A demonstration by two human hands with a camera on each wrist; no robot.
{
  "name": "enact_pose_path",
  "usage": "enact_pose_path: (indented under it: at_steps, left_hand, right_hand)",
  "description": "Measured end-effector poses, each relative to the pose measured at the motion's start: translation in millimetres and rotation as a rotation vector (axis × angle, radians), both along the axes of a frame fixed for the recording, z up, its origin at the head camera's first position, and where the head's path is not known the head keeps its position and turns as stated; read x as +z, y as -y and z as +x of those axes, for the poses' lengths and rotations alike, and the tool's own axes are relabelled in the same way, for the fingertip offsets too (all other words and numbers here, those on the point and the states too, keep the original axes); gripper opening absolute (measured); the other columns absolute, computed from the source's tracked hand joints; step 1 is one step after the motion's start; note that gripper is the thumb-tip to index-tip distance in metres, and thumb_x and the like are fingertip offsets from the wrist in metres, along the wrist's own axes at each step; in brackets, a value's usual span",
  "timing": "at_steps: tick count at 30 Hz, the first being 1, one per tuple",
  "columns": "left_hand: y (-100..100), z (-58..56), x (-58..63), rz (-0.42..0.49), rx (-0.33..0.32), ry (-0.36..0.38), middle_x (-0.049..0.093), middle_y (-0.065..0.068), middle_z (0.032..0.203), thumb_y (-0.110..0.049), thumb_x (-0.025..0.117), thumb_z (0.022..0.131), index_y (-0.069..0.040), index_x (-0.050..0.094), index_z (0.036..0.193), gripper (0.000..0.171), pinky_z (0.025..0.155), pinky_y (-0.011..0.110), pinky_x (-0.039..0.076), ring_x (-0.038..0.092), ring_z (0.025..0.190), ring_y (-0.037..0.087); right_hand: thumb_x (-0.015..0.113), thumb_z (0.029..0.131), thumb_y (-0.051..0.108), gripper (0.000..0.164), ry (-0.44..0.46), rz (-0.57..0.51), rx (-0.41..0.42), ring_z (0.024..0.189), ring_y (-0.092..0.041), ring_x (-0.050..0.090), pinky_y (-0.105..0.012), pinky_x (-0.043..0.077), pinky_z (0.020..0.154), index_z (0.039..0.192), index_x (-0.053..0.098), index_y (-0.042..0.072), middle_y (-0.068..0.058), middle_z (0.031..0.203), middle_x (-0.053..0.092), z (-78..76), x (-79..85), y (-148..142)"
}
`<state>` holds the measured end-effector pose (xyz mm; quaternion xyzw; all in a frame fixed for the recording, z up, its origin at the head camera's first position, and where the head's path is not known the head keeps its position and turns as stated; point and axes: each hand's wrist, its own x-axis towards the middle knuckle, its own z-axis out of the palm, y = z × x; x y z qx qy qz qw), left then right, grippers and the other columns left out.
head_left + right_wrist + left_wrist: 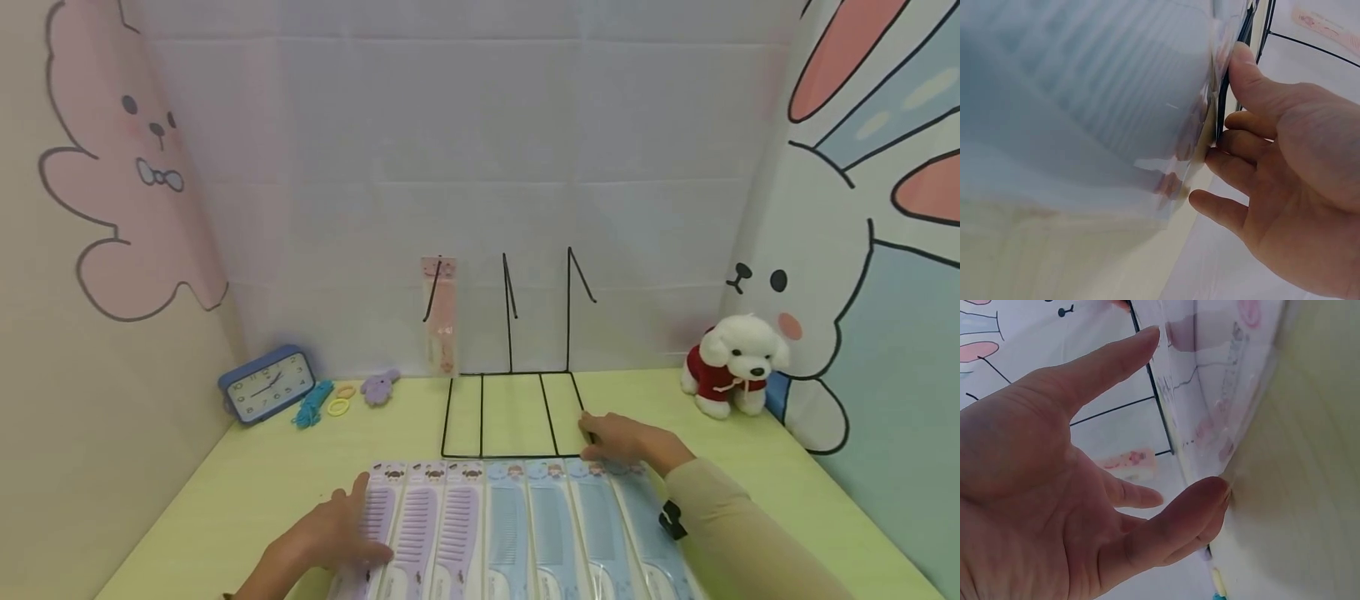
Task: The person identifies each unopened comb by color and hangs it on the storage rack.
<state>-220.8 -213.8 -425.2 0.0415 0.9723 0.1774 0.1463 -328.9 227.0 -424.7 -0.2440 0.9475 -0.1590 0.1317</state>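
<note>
Packaged combs lie side by side in front of me, purple combs (416,525) on the left and light-blue combs (551,525) on the right. My left hand (337,533) rests at the left end of the row, fingers spread, thumb over the outermost purple package. In the left wrist view its fingertips are right at the clear wrapping (1210,412). Behind the combs stands a black wire display rack (498,457) with three upright hooks. My right hand (618,442) holds the rack's front right corner between thumb and fingers, close beside a blue comb's package (1104,112).
One pink package (444,333) hangs from the rack's left hook. At the back left are a blue clock (270,385), a turquoise cord bundle (312,405), small yellow rings (338,407) and a purple toy (379,388). A white plush dog (738,367) sits at the back right.
</note>
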Motion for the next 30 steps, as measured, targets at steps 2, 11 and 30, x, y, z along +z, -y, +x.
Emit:
enact_pose_path:
  at_steps: [2, 11, 30]
  left_hand:
    - [-3.7, 0.9, -0.4, -0.009, 0.007, 0.008, 0.048, 0.038, 0.128, -0.051, 0.089, 0.067, 0.01, 0.026, 0.151, 0.122, 0.094, 0.065, 0.043, 0.056, 0.108, 0.045]
    - [-6.6, 4.3, 2.1, 0.004, 0.005, 0.022, 0.049, 0.037, 0.125, -0.048, 0.089, 0.069, 0.01, 0.026, 0.15, 0.118, 0.09, 0.06, 0.047, 0.057, 0.101, 0.039]
    - [31.1, -10.2, -5.4, 0.319, -0.011, 0.207, 0.057, 0.02, 0.106, -0.014, 0.089, 0.073, -0.017, 0.036, 0.156, 0.099, 0.053, 0.038, 0.055, 0.061, 0.065, 0.024]
  right_hand:
    - [0.067, 0.098, 0.025, 0.023, 0.001, 0.001, -0.004, 0.063, -0.016, 0.042, -0.035, 0.037, 0.065, 0.106, 0.056, 0.007, -0.004, 0.081, 0.053, 0.6, 0.5, -0.1]
    - [0.067, 0.097, 0.025, 0.022, 0.014, 0.01, -0.017, 0.064, -0.015, 0.042, -0.035, 0.036, 0.063, 0.099, 0.052, 0.01, -0.001, 0.074, 0.044, 0.3, -0.2, 1.1]
    - [0.067, 0.097, 0.024, 0.019, 0.012, 0.02, -0.021, 0.065, -0.016, 0.041, -0.036, 0.037, 0.064, 0.095, 0.052, 0.012, -0.018, 0.118, 0.06, -1.0, -1.2, 2.1]
